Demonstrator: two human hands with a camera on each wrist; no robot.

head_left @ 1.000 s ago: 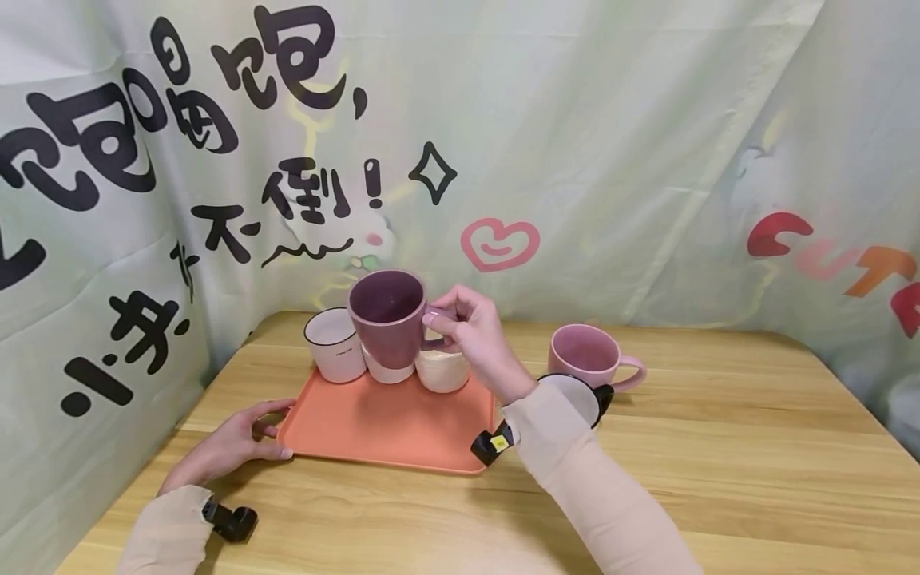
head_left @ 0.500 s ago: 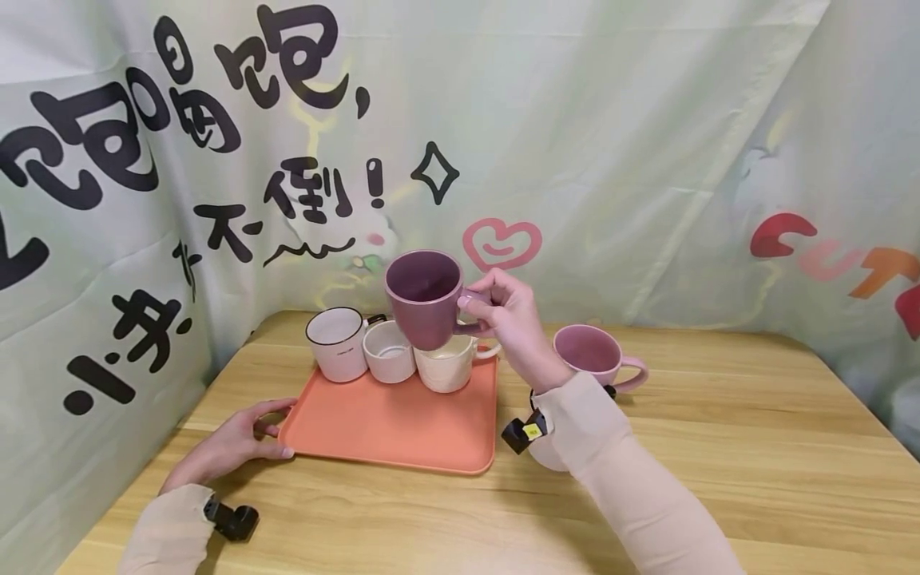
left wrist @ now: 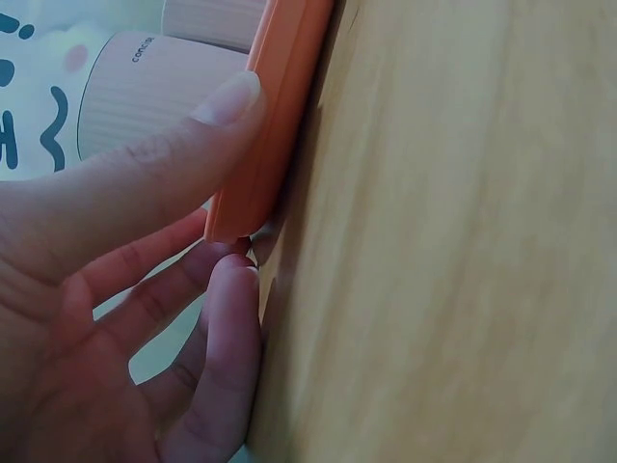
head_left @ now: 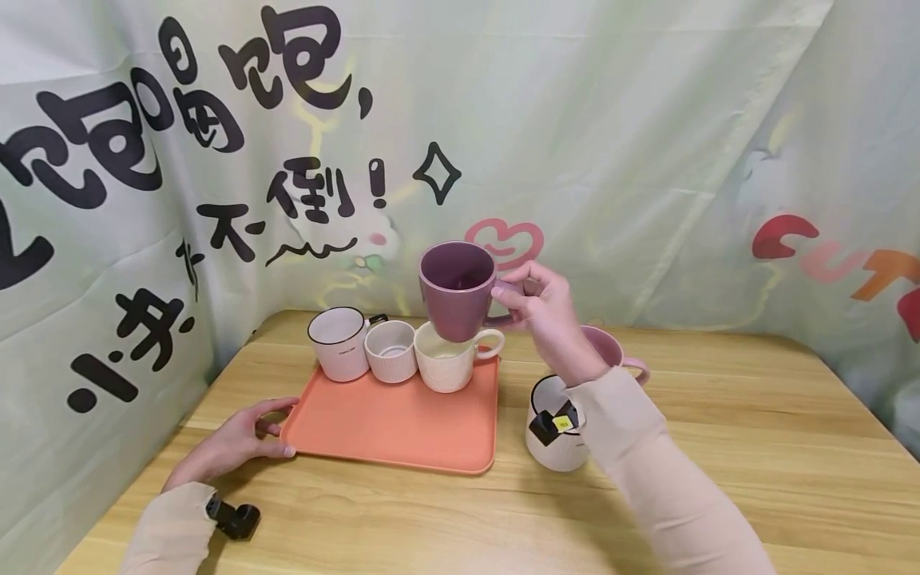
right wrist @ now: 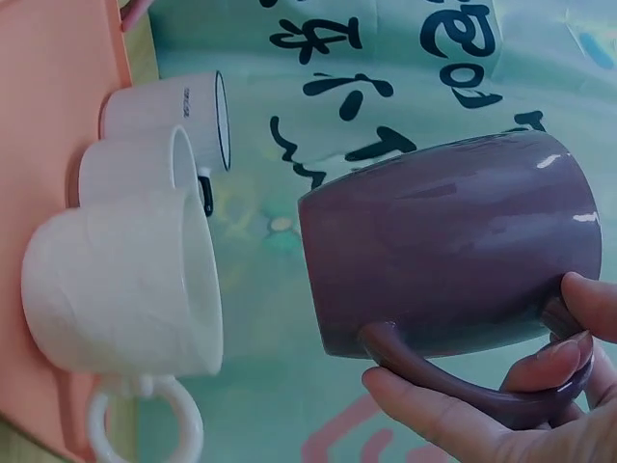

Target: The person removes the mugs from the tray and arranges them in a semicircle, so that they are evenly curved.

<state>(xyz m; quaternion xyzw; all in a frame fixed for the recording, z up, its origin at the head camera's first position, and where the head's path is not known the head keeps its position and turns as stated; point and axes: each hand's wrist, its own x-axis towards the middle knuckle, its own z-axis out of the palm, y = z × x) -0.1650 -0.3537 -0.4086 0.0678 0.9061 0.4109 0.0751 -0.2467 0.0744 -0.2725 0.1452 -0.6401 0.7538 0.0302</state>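
Purple mug: the purple mug [head_left: 458, 295] is in the air, roughly upright, above the tray's back-right part; overlaps the cream mug in head view, but right wrist view shows a gap between them.
Right hand: the right hand [head_left: 549, 315] grips the purple mug's handle, thumb and fingers around it.
Left hand: the left hand [head_left: 233, 443] holds the tray's front-left corner, thumb at the front edge, other fingers at the left edge.
Tray: orange tray [head_left: 391, 431], flat on the left part of the wooden table [head_left: 323, 519].
Tray back row, left to right: black-rimmed mug [head_left: 339, 355] in the back-left corner; ribbed white cup [head_left: 391, 359] mid back edge; cream mug [head_left: 444, 366] toward the back-right corner, handle out to the right edge. All upright, close together; can't tell if touching.
Off tray: second black-rimmed mug [head_left: 553, 453] on the table, just beside the tray's right edge; pink mug [head_left: 604, 345] behind it, partly hidden by the right arm.
Wrists: black camera [head_left: 233, 519] on the left, another on the right, over cream sleeves.
Backdrop: pale curtain [head_left: 611, 160], black characters, pink heart.
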